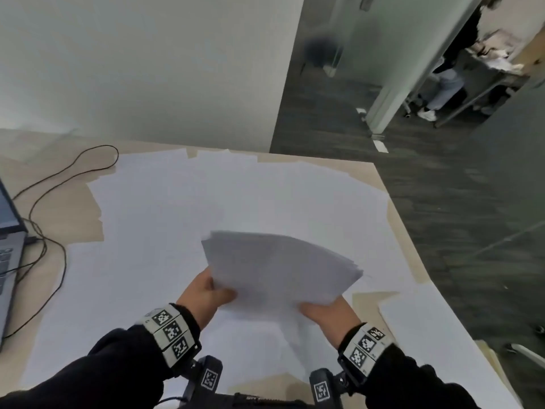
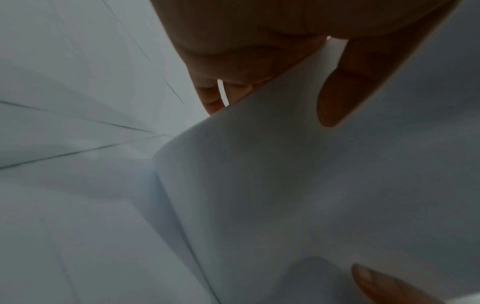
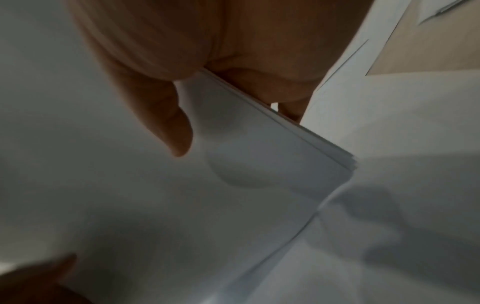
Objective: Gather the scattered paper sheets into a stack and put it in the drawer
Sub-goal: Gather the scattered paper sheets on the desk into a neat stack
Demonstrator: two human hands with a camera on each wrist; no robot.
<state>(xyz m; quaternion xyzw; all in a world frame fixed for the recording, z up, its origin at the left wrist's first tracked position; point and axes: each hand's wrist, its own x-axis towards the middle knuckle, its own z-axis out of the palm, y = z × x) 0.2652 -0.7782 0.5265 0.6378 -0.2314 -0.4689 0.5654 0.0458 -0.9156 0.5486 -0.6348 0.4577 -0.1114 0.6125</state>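
A fanned bundle of thin white paper sheets (image 1: 277, 267) is held up in the lower middle of the head view, gripped at its near corners: the left hand (image 1: 203, 296) is closed on the lower left corner with the thumb laid on top, and the right hand (image 1: 327, 312) is clamped on the lower right corner the same way. Loads more loose sheets (image 1: 206, 196) are spread flat underneath, overlapping all over a pale wood-look table (image 1: 88, 202). At the left edge of the frame a grey laptop (image 1: 8, 240) is partly cut off, with a thin black cable (image 1: 59, 178) looped beside it. The left wrist view shows what the head view doesn't: the bundle's underside (image 2: 285, 185), smooth and gently curved, with fingers (image 2: 337, 98) curled under it. The right wrist view shows the stacked edges (image 3: 324, 144) slightly stepped, maybe a dozen sheets, though it's too blurry to count. No drawer is seen in any view.
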